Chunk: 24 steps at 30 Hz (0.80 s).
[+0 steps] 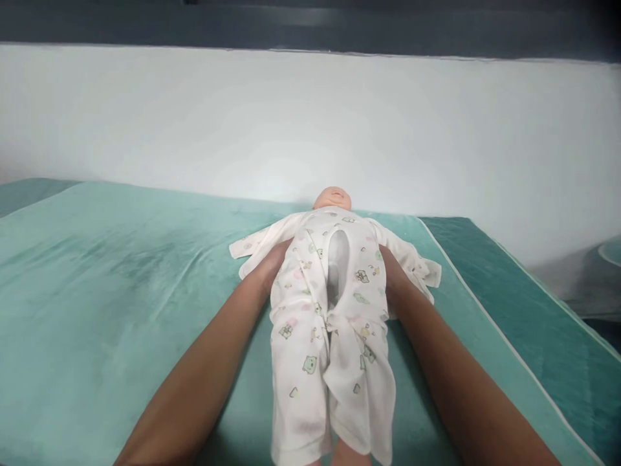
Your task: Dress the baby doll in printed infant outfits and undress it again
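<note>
A baby doll [332,197] lies on its back with its head at the far end and its feet toward me. It wears a white long-sleeved top [272,236] and white pants [301,362], both printed with small animals. An oval opening at the crotch of the pants shows a pale grey-white layer beneath. At the doll's left-of-view side, my left hand [280,256] reaches in by the waist; my right hand [394,272] does the same on the opposite side. Clothing and the doll's body hide the fingers of both hands. Bare feet stick out of the pant legs at the bottom edge.
Under the doll spreads a light green sheet [121,291] with a few wrinkles. A darker green section [528,304] borders it on the right, past a pale seam. Behind stands a white wall [194,116], topped by a dark band [310,22].
</note>
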Motion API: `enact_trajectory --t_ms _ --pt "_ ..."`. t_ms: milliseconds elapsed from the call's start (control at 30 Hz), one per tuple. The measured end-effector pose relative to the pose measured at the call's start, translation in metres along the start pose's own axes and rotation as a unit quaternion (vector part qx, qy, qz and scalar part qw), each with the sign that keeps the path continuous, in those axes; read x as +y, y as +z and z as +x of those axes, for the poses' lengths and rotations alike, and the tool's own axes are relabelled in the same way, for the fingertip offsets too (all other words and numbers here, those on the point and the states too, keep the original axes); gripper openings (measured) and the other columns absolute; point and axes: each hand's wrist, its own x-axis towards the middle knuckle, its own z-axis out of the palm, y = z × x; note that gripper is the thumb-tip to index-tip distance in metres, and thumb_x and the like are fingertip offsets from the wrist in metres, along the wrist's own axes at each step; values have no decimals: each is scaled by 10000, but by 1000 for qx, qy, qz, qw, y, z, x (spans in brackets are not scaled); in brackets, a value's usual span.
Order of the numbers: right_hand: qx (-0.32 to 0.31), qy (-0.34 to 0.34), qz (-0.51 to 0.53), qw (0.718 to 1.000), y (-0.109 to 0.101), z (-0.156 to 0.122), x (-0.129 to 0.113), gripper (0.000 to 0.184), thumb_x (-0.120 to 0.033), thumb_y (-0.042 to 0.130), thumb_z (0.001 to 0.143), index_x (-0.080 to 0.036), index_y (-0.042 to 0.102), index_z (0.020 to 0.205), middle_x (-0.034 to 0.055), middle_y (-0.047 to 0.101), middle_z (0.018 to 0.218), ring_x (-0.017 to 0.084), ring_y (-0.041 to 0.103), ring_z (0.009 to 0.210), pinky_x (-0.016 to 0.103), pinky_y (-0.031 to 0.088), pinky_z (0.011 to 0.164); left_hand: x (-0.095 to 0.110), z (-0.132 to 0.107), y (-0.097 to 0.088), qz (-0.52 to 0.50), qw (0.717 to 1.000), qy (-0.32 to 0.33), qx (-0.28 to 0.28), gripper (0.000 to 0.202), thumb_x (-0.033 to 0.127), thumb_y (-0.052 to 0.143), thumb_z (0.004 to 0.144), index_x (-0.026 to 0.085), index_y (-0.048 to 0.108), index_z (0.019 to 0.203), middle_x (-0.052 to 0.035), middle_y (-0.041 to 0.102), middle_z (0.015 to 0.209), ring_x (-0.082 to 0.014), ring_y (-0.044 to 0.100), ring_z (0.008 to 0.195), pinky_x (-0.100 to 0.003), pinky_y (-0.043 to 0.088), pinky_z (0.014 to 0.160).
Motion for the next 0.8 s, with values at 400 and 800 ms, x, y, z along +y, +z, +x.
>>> enact_trajectory --t_ms 400,800 --pt "-88 102 143 980 -32 6 12 357 -316 749 684 -224 698 1025 22 739 837 189 675 698 269 517 562 0 -5 2 -16 1000 -13 -1 582 617 588 803 208 643 1214 -115 731 1102 -288 634 1148 -377 516 962" --pt "-5 85 166 982 -4 -5 -6 421 -395 765 638 -223 678 1012 30 740 890 261 683 899 384 562 809 -2 -3 1 -68 995 -33 -59 377 329 584 782 126 681 1084 -105 761 856 -279 715 917 -396 544 927"
